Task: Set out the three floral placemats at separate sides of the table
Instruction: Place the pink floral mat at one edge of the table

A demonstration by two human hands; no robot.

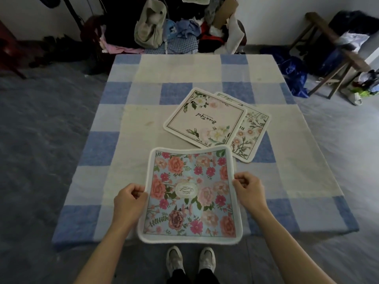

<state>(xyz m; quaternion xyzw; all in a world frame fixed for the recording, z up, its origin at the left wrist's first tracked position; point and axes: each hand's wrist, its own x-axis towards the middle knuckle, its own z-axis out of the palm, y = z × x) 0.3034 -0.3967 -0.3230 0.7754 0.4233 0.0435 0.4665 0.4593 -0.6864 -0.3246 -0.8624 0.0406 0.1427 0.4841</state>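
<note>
My left hand (129,198) is pinched shut on the blue mat's (190,193) left edge, thumb on top. Right hand (249,188) does the same on the right edge. Mat's at the near edge of the checked surface (127,124). Beyond, to the right, the cream mat (205,117) overlaps a 3rd mat (252,130).

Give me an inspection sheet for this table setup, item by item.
Surface: table under a blue and cream checked cloth, faint stains.
Job's things: blue floral placemat held at the near edge; white-bordered placemat overlapping cream placemat right of centre.
Clutter: nothing seen on the table.
Grippers: left hand and right hand pinch the blue mat's side edges.
Cables: nothing seen.
Surroundings: clothes pile beyond the far edge; wooden stool at right.
</note>
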